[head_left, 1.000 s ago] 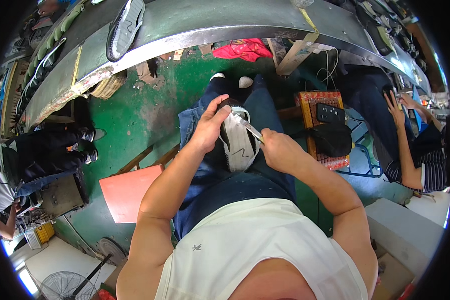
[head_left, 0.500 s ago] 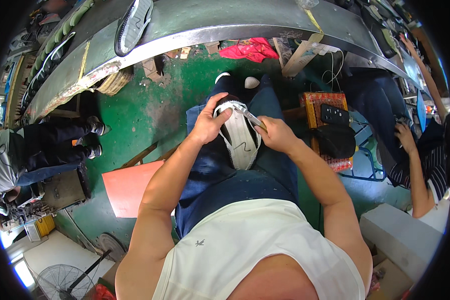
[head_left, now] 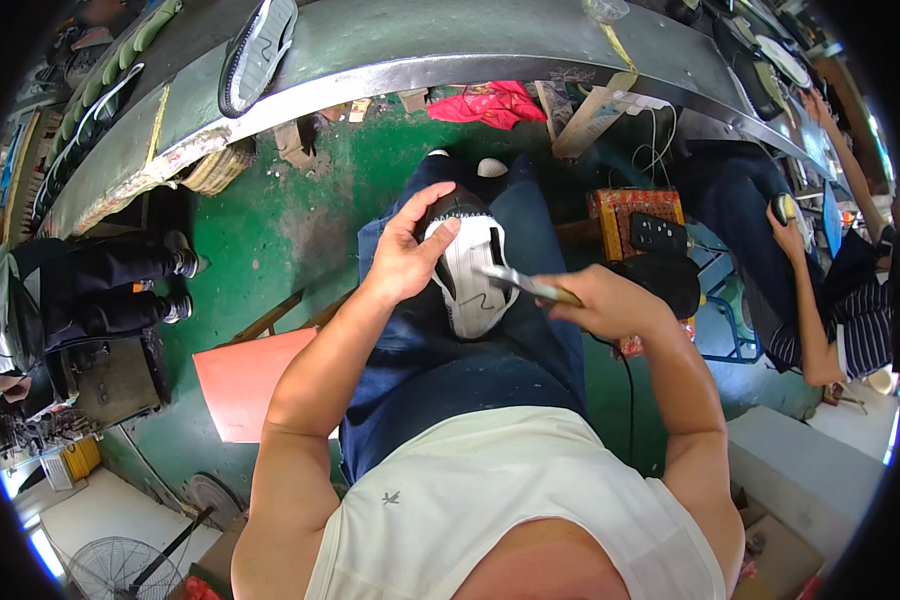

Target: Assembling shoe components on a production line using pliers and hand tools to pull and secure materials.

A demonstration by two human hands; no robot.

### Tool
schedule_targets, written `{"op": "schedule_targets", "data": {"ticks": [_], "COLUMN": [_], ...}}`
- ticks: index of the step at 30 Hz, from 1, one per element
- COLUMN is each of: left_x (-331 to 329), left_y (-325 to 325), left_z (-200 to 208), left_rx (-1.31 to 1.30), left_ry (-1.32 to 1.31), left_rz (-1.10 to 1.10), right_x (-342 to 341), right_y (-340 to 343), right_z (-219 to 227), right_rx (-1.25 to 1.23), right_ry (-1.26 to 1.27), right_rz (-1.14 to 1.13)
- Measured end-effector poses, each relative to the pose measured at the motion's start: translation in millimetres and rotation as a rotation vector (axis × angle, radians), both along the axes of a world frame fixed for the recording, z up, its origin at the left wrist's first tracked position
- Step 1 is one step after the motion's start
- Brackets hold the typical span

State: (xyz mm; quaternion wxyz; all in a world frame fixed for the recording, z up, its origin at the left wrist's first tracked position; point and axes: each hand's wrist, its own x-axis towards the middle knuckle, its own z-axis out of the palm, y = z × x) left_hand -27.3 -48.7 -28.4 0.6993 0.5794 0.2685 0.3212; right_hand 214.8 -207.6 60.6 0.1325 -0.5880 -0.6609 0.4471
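A shoe upper [head_left: 472, 265], seemingly on a last, lies bottom up across my lap, its pale underside toward me and its dark toe pointing away. Stitching runs along the edge at the toe end, and a dark squiggle marks the heel end. My left hand [head_left: 408, 248] grips the toe end from the left, thumb pressed on the underside. In my right hand [head_left: 615, 300] is a pair of metal pliers [head_left: 520, 284] with a yellowish handle. The pliers' head is over the right side of the underside; whether it touches is unclear.
A metal-edged bench [head_left: 410, 62] curves across the far side, with a grey shoe [head_left: 258, 58] on it. A pink board [head_left: 250, 380] is at my left. On my right, a phone [head_left: 660, 230] rests on a red-orange crate [head_left: 610, 215]. People sit on both sides; a fan [head_left: 120, 570] stands at lower left.
My right hand has drawn the pliers from the toe edge back toward the heel and right. My left hand still holds the toe. The co-worker's hand at right now holds a small yellowish thing.
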Motion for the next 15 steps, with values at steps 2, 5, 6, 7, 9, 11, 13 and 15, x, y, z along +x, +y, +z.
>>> {"op": "schedule_targets", "data": {"ticks": [2,5,6,7,9,11,13,15], "left_x": [-1,-6,-6,-5,-9,-13,-18,-25], "left_y": [-4,-11,-19,-28,-44,-54,-63,-69], "left_z": [22,45,47,47,22,22,15,10], "left_rx": [0.180,0.645,0.695,0.744,0.828,1.005,1.021,1.100], "left_ry": [0.035,0.082,0.064,0.042,0.046,0.092,0.102,0.109], "left_rz": [0.012,-0.063,-0.094,-0.128,-0.122,-0.055,-0.002,0.011], "right_x": [6,-7,-16,-25,-44,-59,-62,-62], "right_y": [-22,-26,-19,-8,13,17,13,19], "right_z": [0,6,-4,-16,-36,-39,-43,-60], "right_rx": [-0.076,-0.026,0.126,0.119,0.514,0.541,0.495,0.929], "right_ry": [0.231,0.241,0.161,0.160,0.321,0.318,0.324,0.436], "right_rz": [-0.034,-0.422,-0.528,-0.542,-0.620,-0.552,-0.546,-0.298]}}
